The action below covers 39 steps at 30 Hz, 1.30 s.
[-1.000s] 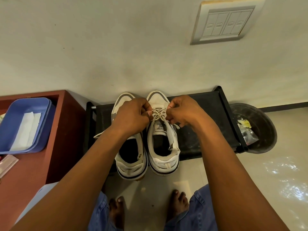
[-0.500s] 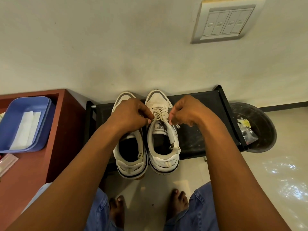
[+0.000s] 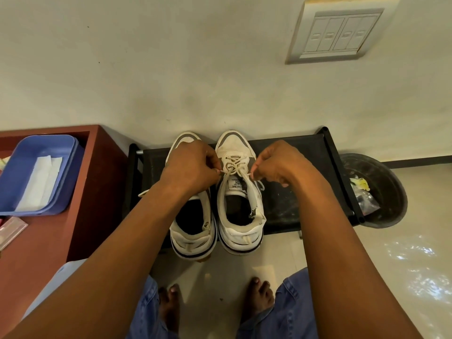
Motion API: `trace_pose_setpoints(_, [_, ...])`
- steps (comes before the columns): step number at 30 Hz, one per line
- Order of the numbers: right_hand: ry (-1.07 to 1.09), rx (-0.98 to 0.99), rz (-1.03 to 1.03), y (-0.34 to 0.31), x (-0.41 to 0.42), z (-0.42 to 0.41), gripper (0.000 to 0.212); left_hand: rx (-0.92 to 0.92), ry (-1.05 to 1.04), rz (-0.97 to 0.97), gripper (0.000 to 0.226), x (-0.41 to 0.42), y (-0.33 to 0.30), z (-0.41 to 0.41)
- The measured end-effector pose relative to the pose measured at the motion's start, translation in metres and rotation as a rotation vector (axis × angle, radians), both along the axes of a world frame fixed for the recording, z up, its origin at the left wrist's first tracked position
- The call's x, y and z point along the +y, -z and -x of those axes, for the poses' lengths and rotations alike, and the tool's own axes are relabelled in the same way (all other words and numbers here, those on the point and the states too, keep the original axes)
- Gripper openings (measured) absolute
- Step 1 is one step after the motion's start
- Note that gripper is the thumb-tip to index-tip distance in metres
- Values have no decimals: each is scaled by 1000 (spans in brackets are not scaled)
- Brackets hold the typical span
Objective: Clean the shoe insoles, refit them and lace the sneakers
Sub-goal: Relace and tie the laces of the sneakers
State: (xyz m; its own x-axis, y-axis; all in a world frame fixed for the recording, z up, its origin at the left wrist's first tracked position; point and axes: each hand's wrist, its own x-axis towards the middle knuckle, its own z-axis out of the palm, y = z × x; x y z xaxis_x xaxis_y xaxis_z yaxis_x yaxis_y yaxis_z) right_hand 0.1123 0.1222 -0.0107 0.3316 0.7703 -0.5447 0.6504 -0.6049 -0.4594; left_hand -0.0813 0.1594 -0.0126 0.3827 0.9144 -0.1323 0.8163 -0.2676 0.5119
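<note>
Two white sneakers stand side by side on a black shoe rack (image 3: 293, 152), toes to the wall. On the right sneaker (image 3: 241, 206) a cream lace (image 3: 233, 166) crosses through the front eyelets. My left hand (image 3: 189, 165) pinches the lace's left end beside the tongue. My right hand (image 3: 278, 162) pinches the right end, pulled out to the side. The left sneaker (image 3: 192, 226) lies partly under my left hand and forearm; a loose lace end sticks out at its left. Both sneaker openings look dark inside.
A red-brown cabinet (image 3: 80, 216) stands at the left with a blue tub (image 3: 61, 192) holding white paper. A black bin (image 3: 381, 192) with litter sits right of the rack. The wall carries a switch panel (image 3: 342, 30). My bare feet are on the tiled floor.
Both hands have moved apart, drawing the lace ends outward, so the crossed lace on the right sneaker now shows between them.
</note>
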Motion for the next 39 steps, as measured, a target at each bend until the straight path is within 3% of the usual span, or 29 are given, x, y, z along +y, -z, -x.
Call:
trace_pose_setpoints(12, [206, -119, -100, -8, -7, -4, 16, 4, -168, -144, 10, -4, 4, 0])
trace_pose_setpoints(23, [214, -159, -90, -8, -9, -1, 24, -22, -211, -173, 4, -7, 1, -4])
trace_pose_setpoints(24, [234, -164, -78, -8, -10, -3, 24, -22, -225, -189, 6, -6, 1, -4])
trace_pose_setpoints(26, [300, -39, -19, -9, -10, -5, 26, -13, -244, -198, 31, -5, 1, -4])
trace_pose_setpoints(29, [297, 205, 175, -16, -7, 2, 38, 68, -229, -107, 50, -8, 4, -8])
trace_pose_setpoints(33, [236, 251, 248, -10, -1, 12, 40, 126, -220, 2, 54, -10, 6, -17])
trace_pose_setpoints(39, [235, 195, 169, -4, 6, 17, 24, -116, -319, 192, 32, -11, 3, -19])
